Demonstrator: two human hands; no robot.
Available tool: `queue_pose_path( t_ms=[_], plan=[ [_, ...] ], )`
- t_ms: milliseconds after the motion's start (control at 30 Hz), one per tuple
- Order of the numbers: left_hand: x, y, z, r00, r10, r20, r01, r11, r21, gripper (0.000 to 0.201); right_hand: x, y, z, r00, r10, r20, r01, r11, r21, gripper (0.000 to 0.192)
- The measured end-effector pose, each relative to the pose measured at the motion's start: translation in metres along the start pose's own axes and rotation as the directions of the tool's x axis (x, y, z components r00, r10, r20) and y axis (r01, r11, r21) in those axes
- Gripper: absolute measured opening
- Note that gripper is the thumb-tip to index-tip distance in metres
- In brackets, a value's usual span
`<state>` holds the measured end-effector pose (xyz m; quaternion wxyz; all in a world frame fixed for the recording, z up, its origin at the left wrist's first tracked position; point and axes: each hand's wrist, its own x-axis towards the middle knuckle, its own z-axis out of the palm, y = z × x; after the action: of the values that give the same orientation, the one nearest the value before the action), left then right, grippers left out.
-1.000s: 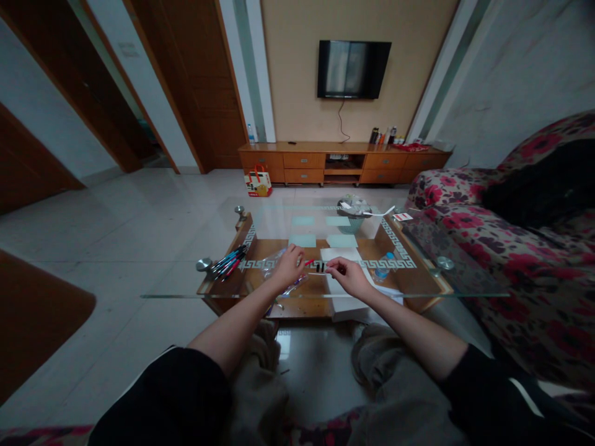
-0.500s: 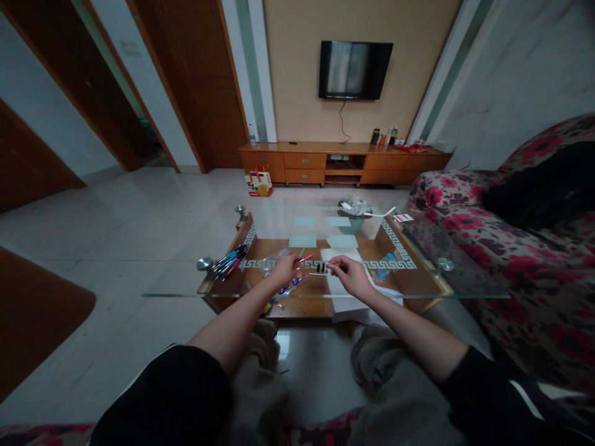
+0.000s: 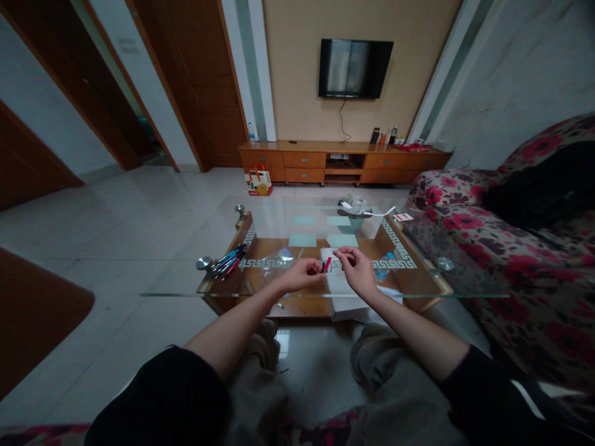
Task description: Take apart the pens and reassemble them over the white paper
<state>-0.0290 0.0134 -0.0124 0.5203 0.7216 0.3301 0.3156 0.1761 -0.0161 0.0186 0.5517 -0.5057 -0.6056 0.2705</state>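
1. Living room, dim light: glass coffee table (image 3: pixel 418 291) in front of the person, wooden shelf visible under the glass, floral sofa (image 3: pixel 525 260) along the right side, wall TV (image 3: pixel 355 68) over a low wooden cabinet (image 3: pixel 341 162) at the far wall.
2. Left hand (image 3: pixel 302 275) over the near-middle of the glass, fingers curled in and pinched on a small red-and-black pen part (image 3: pixel 326 265). Part is tilted, red end up, held just above the tabletop.
3. Right hand (image 3: pixel 357 267) just beside the left, fingertips bunched together close to the pen part. Too small to tell whether they touch it or hold anything.
4. Hands near each other, with the pen part between them, above the white paper (image 3: pixel 341 288) that sits under or at the glass.
5. Clear plastic bag (image 3: pixel 277 259) lies on the glass just left of the left hand.
6. Bundle of pens (image 3: pixel 229 261), blue, red and black, lies near the table's left edge, well apart from both hands.
7. Far end of the table: a bowl (image 3: pixel 352 210) of crumpled stuff and a small red-and-white card (image 3: pixel 402 217).
8. Plastic bottle (image 3: pixel 383 266) lies on the lower shelf, right of the right hand.
9. Orange-and-white paper bag (image 3: pixel 258 181) stands on the floor by the cabinet.
10. Black sleeves on both forearms; knees in light trousers below the table edge.
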Motion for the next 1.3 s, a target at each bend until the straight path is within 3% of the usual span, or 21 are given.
queue_pose_path(
  t_ms=[100, 300, 500, 767, 1067, 1300],
  plan=[
    [-0.001, 0.000, 0.003, 0.999, -0.012, 0.038, 0.013, 0.999, -0.037, 0.035, 0.000, -0.001, 0.001, 1.000, 0.020, 0.019, -0.021, 0.999, 0.026, 0.043],
    [0.000, 0.000, 0.001, 0.999, 0.019, -0.044, -0.015, 0.996, 0.087, 0.033, 0.000, -0.001, 0.003, 0.999, 0.017, 0.046, -0.019, 0.999, 0.050, 0.043],
    [-0.001, -0.004, 0.001, 1.000, 0.015, 0.008, -0.016, 0.990, 0.139, 0.033, 0.000, -0.002, 0.004, 0.999, 0.026, 0.037, -0.028, 0.998, 0.064, 0.042],
    [-0.002, 0.000, 0.002, 0.995, 0.074, -0.072, -0.054, 0.966, 0.252, 0.028, -0.001, -0.005, 0.003, 0.997, -0.005, 0.079, 0.002, 0.999, 0.035, 0.039],
    [-0.004, 0.007, 0.001, 0.994, 0.077, -0.081, -0.058, 0.974, 0.221, 0.029, -0.002, -0.001, 0.001, 0.991, -0.055, 0.120, 0.069, 0.991, -0.114, 0.035],
    [-0.002, 0.008, 0.003, 0.989, 0.077, -0.128, -0.061, 0.990, 0.127, 0.030, -0.002, -0.004, 0.000, 0.984, -0.129, 0.125, 0.142, 0.984, -0.109, 0.038]
  ],
)
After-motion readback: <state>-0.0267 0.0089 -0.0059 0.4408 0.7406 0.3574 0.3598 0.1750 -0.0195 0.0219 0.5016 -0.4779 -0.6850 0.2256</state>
